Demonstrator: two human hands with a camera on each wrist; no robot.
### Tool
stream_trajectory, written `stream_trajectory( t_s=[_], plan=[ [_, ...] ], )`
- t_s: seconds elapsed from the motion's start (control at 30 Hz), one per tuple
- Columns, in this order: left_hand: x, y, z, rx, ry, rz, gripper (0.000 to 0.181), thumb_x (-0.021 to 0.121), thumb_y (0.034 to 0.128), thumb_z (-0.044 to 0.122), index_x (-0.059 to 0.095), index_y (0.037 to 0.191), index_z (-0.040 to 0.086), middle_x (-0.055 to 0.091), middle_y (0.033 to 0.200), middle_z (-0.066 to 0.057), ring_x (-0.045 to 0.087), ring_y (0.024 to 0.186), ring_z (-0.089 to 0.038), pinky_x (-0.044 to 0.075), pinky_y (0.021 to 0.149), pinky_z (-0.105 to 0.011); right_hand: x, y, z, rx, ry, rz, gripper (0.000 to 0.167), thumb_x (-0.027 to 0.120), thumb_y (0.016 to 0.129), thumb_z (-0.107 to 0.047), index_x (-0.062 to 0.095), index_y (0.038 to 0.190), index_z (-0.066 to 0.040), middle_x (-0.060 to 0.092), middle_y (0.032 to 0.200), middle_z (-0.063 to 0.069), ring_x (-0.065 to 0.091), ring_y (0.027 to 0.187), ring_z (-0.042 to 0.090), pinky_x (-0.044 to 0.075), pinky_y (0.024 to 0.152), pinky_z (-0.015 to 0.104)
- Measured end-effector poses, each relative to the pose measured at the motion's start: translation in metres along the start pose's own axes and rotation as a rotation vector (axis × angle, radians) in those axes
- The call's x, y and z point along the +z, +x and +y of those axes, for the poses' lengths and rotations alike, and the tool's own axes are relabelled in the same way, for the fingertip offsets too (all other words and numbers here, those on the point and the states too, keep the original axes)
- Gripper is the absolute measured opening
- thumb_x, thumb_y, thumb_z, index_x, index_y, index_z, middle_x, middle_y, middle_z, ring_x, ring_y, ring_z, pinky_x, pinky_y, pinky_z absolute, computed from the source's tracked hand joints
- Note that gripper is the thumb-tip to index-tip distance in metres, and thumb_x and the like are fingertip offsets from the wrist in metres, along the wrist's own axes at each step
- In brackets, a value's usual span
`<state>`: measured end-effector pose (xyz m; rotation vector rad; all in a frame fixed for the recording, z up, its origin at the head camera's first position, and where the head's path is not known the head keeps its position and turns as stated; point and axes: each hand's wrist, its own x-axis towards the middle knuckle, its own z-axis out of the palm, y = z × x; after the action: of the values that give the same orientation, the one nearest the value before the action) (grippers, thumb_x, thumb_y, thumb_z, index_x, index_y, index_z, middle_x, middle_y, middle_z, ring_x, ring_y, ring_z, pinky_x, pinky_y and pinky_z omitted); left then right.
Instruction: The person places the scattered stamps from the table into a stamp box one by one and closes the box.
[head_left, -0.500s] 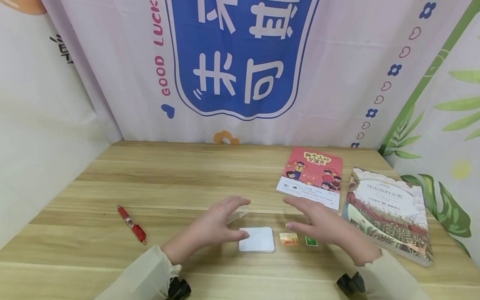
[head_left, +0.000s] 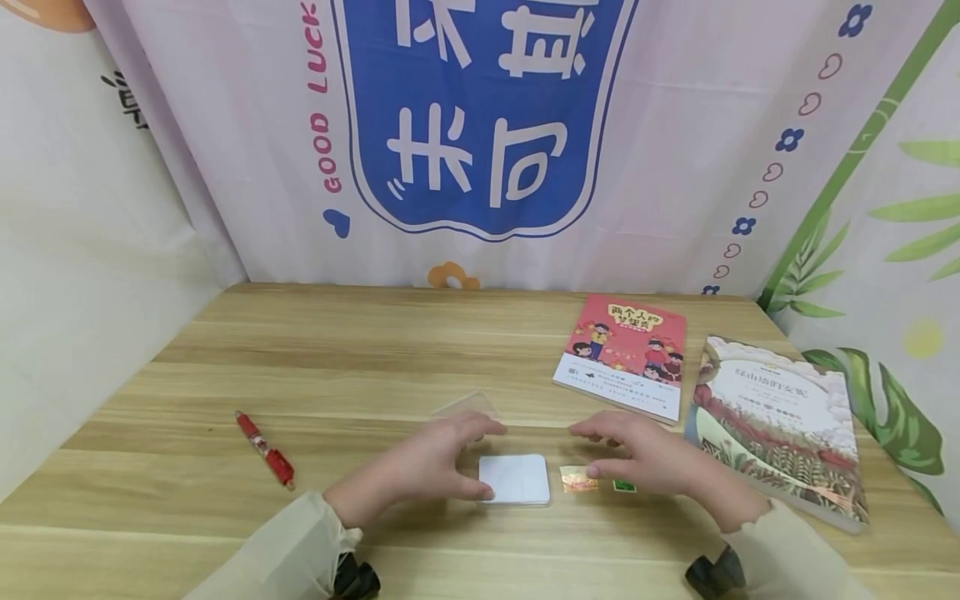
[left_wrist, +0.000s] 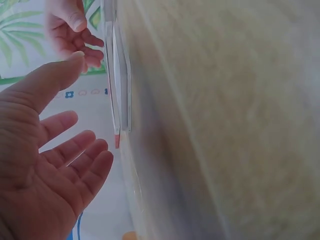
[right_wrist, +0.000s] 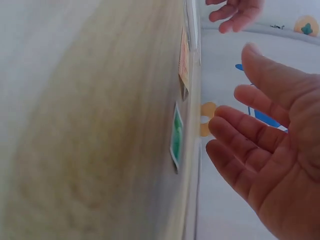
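Observation:
A white rounded-corner rectangle with a clear edge, like a small stack of cards, lies on the table between the hands. My left hand hovers at its left, fingers relaxed and thumb over the near-left corner; the left wrist view shows that hand holding nothing. My right hand is held above two small stamp-like pieces, one orange-gold and one green, partly covering them. Its loosely bent fingers are empty in the right wrist view, with the green piece flat on the table below.
A thin clear sheet lies behind my left hand, partly hidden by it. A red pen is on the left of the table. Towards the right are a pink book and a larger illustrated book. A printed curtain hangs behind.
Both hands have come down slightly towards the table. More of the clear sheet shows behind the left hand, and the right thumb now overlaps the orange-gold piece in the head view.

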<state>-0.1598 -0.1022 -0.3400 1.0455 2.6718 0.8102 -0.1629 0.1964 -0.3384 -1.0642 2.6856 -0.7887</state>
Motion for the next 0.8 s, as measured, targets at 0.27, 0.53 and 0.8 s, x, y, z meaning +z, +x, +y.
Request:
stream_trajectory(
  t_s=[0.27,0.53,0.8],
  plan=[
    [0.006,0.001,-0.001,-0.024,0.028,-0.06,0.063,0.079,0.071,0.024,0.053,0.127,0.01,0.052,0.128,-0.004,0.05,0.115,-0.021,0.041,0.098,-0.039,0.005,0.001,0.011,0.037,0.13,-0.034,0.038,0.064,0.086,-0.029,0.061,0.119,-0.012,0.063,0.109,-0.002,0.058,0.1,0.014,0.049,0.084,0.03],
    [0.01,0.001,-0.002,-0.005,0.068,-0.076,0.061,0.078,0.0721,0.025,0.053,0.125,0.01,0.054,0.125,-0.003,0.051,0.112,-0.019,0.042,0.097,-0.037,0.012,0.004,0.019,0.071,0.24,-0.05,0.027,0.065,0.086,-0.022,0.066,0.112,-0.014,0.062,0.107,-0.002,0.055,0.098,0.011,0.047,0.084,0.025],
    [0.012,0.002,-0.002,0.015,0.117,-0.084,0.058,0.078,0.072,0.028,0.056,0.122,0.01,0.056,0.12,-0.002,0.052,0.109,-0.017,0.043,0.095,-0.034,0.019,0.007,0.022,0.099,0.301,-0.033,0.018,0.069,0.083,-0.024,0.069,0.099,-0.016,0.06,0.098,-0.003,0.052,0.09,0.011,0.046,0.079,0.024]
  ],
)
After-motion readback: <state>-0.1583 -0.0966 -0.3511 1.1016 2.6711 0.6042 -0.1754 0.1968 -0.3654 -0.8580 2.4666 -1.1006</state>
